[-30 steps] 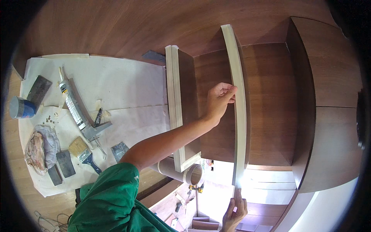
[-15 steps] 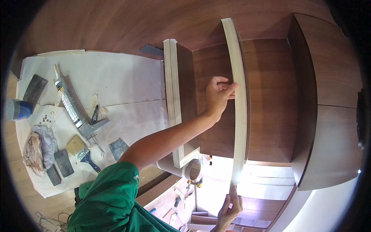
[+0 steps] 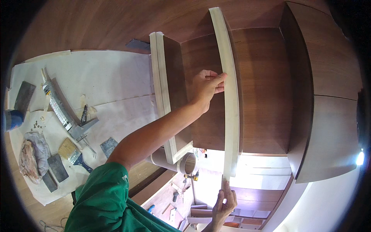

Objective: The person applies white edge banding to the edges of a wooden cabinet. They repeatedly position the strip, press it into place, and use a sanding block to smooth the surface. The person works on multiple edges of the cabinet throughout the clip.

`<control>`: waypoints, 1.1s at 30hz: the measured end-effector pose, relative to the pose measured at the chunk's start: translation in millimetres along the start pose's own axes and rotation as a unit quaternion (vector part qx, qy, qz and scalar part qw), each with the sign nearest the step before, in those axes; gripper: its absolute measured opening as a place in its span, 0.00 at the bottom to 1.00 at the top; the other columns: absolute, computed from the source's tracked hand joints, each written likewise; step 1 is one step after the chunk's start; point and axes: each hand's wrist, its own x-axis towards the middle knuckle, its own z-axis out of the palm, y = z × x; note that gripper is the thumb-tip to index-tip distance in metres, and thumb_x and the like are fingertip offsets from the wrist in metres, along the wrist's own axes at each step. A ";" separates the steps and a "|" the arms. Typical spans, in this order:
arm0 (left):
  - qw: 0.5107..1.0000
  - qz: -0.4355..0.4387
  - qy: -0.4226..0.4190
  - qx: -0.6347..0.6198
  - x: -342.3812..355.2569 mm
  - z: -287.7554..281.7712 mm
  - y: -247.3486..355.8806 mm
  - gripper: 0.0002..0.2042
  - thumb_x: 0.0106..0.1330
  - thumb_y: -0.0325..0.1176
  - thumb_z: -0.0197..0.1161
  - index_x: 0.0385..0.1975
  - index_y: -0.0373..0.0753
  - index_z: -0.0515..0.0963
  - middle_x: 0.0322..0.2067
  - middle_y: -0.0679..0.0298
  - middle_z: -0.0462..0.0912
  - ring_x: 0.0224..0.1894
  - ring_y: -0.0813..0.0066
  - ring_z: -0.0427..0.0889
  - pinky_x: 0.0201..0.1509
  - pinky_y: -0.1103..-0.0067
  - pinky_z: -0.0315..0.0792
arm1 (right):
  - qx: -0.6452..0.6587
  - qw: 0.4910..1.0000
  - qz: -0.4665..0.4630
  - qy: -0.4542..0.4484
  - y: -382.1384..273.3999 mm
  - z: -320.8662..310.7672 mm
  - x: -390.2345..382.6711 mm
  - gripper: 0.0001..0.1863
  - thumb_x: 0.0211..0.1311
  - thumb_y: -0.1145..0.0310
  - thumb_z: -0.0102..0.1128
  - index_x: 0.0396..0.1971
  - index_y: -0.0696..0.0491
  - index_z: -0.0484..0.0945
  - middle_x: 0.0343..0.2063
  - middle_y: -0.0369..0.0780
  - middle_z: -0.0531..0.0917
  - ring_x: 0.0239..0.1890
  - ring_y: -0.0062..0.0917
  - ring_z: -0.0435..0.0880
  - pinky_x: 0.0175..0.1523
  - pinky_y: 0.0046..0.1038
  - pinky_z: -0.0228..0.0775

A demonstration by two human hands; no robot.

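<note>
Seeing one strip (image 3: 231, 116), one brush (image 3: 75, 153), one caulk gun (image 3: 62, 109). Strip is crossing the cabinet (image 3: 262, 96), long axis pointing away from the person, far end leaning left. Left hand (image 3: 205, 87) is thumbing its edge, right hand (image 3: 224, 204) touching its near end; can't tell if fingers are pinching.

A big white sheet (image 3: 119, 73) with messy tools on it, left side of the frame.
A long glue gun (image 3: 62, 110) lies near the middle of the sheet, beside a small black tool (image 3: 84, 113); lower down are a fat brush (image 3: 73, 153), flat dark blocks (image 3: 58, 168) and a crumpled rag (image 3: 38, 152).
</note>
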 end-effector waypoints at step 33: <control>1.000 0.010 -0.018 0.010 -9.0 1.2 -1.3 0.13 0.72 0.36 0.68 0.49 0.34 0.83 0.41 0.66 0.84 0.44 0.80 0.81 0.54 0.77 0.79 | 0.027 0.998 0.050 0.003 -0.1 1.6 -1.6 0.18 0.72 0.68 0.61 0.57 0.59 0.83 0.28 0.41 0.85 0.27 0.20 0.71 0.30 0.27 0.61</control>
